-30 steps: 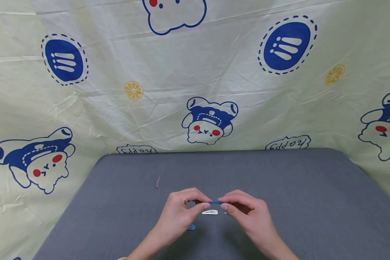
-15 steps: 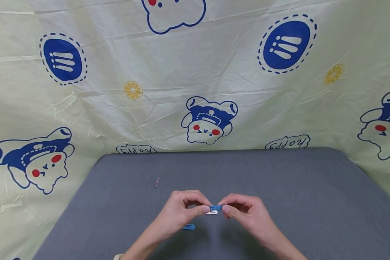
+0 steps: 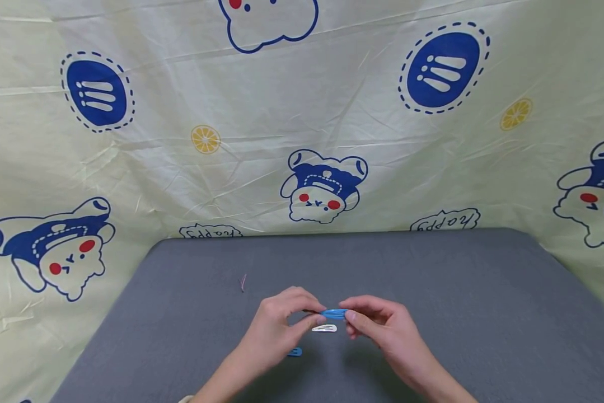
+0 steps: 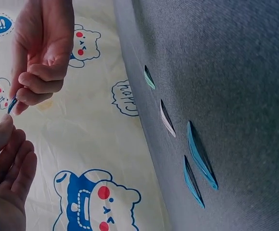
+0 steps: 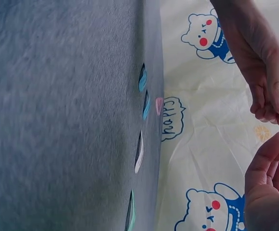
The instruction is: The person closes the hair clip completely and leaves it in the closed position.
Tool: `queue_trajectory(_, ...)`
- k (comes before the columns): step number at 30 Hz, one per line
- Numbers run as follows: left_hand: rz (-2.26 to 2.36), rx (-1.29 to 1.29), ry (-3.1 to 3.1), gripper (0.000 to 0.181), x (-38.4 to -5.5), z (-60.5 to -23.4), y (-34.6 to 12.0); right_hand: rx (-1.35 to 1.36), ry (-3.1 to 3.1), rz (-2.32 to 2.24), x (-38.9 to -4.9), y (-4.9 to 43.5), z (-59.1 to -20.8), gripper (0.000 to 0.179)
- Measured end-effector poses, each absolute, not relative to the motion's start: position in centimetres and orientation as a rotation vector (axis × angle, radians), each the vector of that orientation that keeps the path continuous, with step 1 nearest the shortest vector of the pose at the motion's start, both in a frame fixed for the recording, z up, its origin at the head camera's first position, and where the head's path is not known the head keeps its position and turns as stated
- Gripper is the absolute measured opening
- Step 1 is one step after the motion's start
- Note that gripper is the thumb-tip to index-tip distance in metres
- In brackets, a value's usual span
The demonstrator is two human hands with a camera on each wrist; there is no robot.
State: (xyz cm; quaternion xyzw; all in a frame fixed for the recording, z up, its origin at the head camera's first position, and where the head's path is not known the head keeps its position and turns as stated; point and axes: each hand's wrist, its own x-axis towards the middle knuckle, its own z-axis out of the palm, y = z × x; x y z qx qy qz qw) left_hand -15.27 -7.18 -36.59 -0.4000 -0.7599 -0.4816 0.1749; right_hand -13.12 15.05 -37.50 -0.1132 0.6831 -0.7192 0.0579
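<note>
Hairclip (image 3: 335, 314), ends in left grip (image 3: 284, 321), right grip (image 3: 391, 328)

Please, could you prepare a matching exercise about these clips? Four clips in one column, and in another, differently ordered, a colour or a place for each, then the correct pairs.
Column one:
1. white clip
2. held clip
3. green clip
4. pink clip

Column two:
a. on the table, beyond the left hand
b. seen in both wrist views, hidden in the head view
c. blue
d. on the table, just below the held clip in the head view

Pairs: 1-d; 2-c; 3-b; 4-a.
</note>
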Motion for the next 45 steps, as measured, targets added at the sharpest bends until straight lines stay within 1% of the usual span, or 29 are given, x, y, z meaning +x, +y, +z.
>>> queue_trajectory(9,-1.336,-1.124,-2.173,0.009,-15.6,-37.0,-7.3,-0.402,2.367,-2.026,-13.0,15.2,-37.4,0.025)
queue_trajectory(16,-1.339,-1.11,-2.234,0.011,-15.7,-37.4,-7.4,-0.395,2.538,-1.834,-12.8,15.0,-37.1,0.023)
queue_trajectory(23,-1.355,-1.104,-2.303,0.014,-15.8,-37.6,-7.4,-0.315,2.588,-1.752,-12.7,14.9,-37.1,0.019)
queue_trajectory(30,-1.391,-1.061,-2.352,0.012,-16.0,-37.8,-7.4,-0.379,2.617,-1.744,-12.8,14.9,-37.5,0.016)
queue_trajectory(37,-1.46,-1.025,-2.364,0.015,-16.3,-37.8,-7.7,-0.398,2.64,-1.695,-13.2,15.0,-37.6,0.017)
queue_trajectory(45,-1.413,-1.025,-2.436,0.009,-16.1,-37.8,-8.1,-0.435,2.681,-1.598,-13.5,14.9,-37.8,0.014)
